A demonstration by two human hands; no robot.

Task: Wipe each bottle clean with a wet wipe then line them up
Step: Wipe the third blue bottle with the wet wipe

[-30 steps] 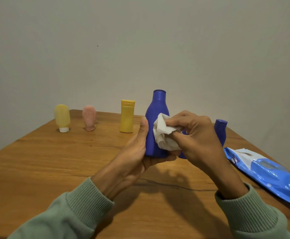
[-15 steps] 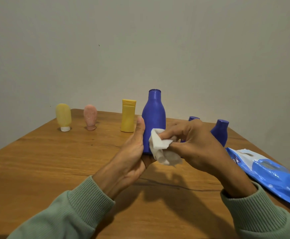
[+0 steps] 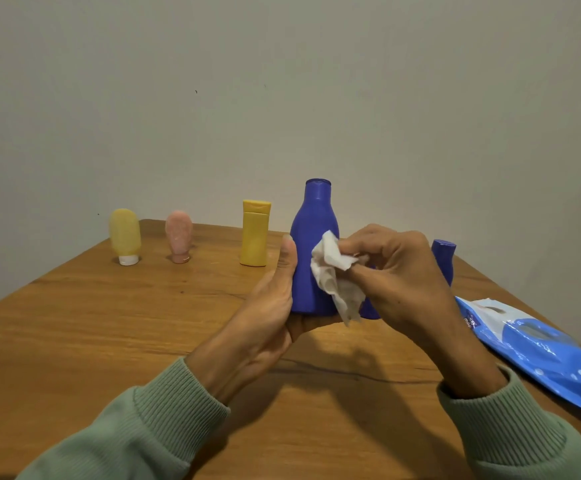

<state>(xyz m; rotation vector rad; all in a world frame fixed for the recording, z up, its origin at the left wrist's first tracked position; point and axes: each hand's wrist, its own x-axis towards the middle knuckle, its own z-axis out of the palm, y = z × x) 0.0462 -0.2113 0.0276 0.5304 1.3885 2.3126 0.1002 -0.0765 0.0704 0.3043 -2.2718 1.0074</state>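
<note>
**Wiping the tall blue bottle at mid-table**

Head view: Wooden table (image 3: 74,341) runs up to a plain grey wall, and your two green-sleeved arms reach in from the near edge. Your left hand (image 3: 265,317) cups the tall blue bottle (image 3: 311,244) from its left side and under its base, thumb upright against the body, holding it upright at the centre. Your right hand (image 3: 396,271) pinches a crumpled white wet wipe (image 3: 334,275) between thumb and fingers and presses it to the bottle's right side. Behind your right hand stands a smaller blue bottle (image 3: 444,258), partly hidden. Along the far left, well apart from each other, stand a yellow tube (image 3: 125,235) on its white cap, a pink tube (image 3: 178,237) and a yellow bottle (image 3: 255,235). At the right edge, a blue wipes pack (image 3: 538,348) lies flat.
</note>
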